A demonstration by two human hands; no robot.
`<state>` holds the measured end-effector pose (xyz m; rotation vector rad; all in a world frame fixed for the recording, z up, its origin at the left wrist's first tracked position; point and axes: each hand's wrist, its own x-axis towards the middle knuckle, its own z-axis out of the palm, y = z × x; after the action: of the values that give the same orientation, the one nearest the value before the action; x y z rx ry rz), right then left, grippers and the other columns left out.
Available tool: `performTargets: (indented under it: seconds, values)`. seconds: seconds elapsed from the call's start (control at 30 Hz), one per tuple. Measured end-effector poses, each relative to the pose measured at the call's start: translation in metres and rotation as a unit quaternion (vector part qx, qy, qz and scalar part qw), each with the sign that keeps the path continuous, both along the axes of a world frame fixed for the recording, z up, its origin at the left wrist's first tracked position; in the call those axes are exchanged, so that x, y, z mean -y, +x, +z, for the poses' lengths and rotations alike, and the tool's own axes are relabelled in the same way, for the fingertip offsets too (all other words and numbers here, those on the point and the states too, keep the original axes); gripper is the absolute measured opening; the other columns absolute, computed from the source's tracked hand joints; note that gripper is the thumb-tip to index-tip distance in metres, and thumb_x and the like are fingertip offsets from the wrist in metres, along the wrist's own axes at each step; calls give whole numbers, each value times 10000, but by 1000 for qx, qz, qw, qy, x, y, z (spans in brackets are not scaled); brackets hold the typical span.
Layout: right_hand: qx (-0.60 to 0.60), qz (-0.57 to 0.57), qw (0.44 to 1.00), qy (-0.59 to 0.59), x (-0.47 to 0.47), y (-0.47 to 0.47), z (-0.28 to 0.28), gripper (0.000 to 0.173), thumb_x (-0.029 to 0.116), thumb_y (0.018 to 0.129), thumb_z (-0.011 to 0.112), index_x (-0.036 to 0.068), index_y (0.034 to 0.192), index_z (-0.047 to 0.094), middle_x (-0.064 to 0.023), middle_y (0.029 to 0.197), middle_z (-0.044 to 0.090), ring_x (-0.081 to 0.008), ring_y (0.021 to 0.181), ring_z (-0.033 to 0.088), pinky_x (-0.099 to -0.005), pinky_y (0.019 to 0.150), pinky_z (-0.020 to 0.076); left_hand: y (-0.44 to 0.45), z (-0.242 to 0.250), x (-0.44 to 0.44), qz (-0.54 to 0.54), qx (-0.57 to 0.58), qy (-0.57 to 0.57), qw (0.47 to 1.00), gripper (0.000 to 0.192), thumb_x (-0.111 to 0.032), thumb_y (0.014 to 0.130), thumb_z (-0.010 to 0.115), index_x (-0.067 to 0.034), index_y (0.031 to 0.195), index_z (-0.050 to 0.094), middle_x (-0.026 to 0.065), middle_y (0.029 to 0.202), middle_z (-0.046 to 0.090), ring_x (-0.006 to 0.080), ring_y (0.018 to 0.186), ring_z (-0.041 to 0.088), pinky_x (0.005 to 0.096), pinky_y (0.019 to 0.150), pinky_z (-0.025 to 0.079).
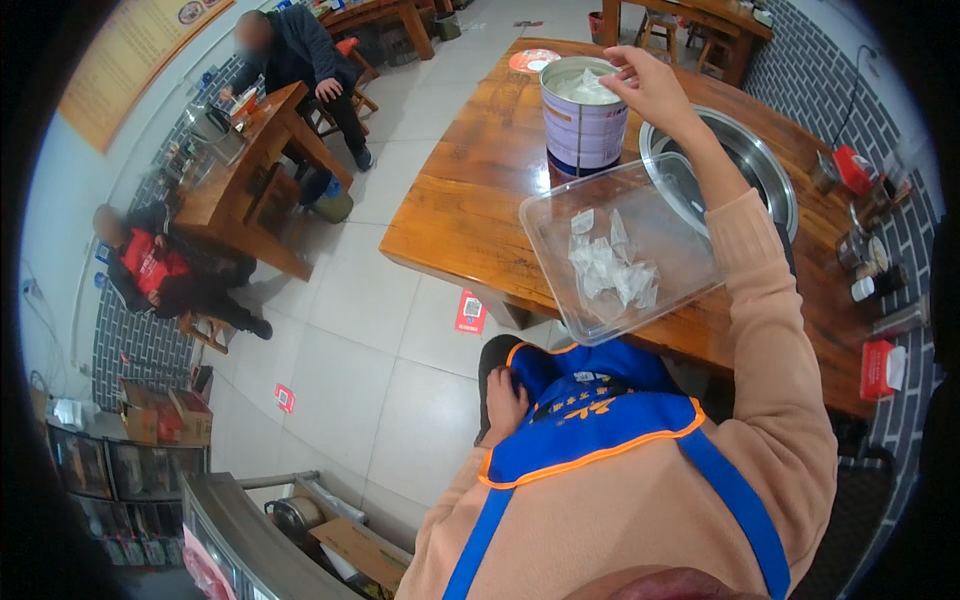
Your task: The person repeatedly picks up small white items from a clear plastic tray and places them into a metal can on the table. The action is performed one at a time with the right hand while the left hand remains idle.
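Note:
My right hand is at the rim of a lavender tin can, its fingers apart and its fingertips beside the small white translucent packets inside. Nothing shows clearly between those fingers. Below the can, a clear plastic tray reaches over the table's near edge and holds several more white packets in a loose heap. My left hand rests on my dark-trousered leg beside the blue apron, fingers slightly spread, with nothing visible in it.
A round steel basin sits on the wooden table, right of the can and partly behind my right forearm. A red-and-white disc lies behind the can. Condiment containers and a red tissue box line the right side. Two people sit at the left.

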<state>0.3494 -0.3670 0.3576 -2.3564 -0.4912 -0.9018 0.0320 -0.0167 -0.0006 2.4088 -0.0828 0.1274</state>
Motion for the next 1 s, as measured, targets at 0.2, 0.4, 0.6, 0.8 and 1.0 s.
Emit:
performTargets:
  seconds: [0.2,0.4,0.6,0.8,1.0]
  values:
    - [-48,140,987,-58,1,-51,-26,260,109,950,700,40,1200,674,-83,1042,706,-181,910,680,-301,780,546,-1,-8,-3,-15,-8,7,1000,296,-61,839,660,30,1116,612,231,1215,565,427,1153,536,471,1003,467]
    - [-281,204,893,-285,-5,-87,-68,373,-12,847,729,93,1200,672,-97,1222,623,-299,1171,610,-422,992,522,2,-8,0,-7,-1,10,1000,251,-65,838,666,17,1075,643,212,1205,579,415,1146,550,469,994,476]
    - [-288,201,873,-338,3,-87,-90,397,-24,797,765,131,1155,691,-94,1269,585,-320,1228,571,-437,1018,508,0,-9,-3,-9,3,12,1000,244,-64,837,666,14,1068,645,202,1203,582,407,1148,551,465,990,476]
    - [-268,204,880,-335,9,-87,-97,288,13,796,781,92,1049,667,-87,1183,595,-320,1165,582,-440,973,516,0,-7,-2,-7,14,22,1000,230,-58,838,650,2,1060,653,206,1186,590,410,1135,553,472,987,473]
    - [-291,180,895,-285,21,-94,-96,263,36,792,789,55,1008,640,-100,1157,601,-325,1136,596,-433,933,513,0,-4,-2,-10,-4,8,1000,240,-54,825,665,-6,1060,646,188,1175,584,397,1131,550,470,981,477]
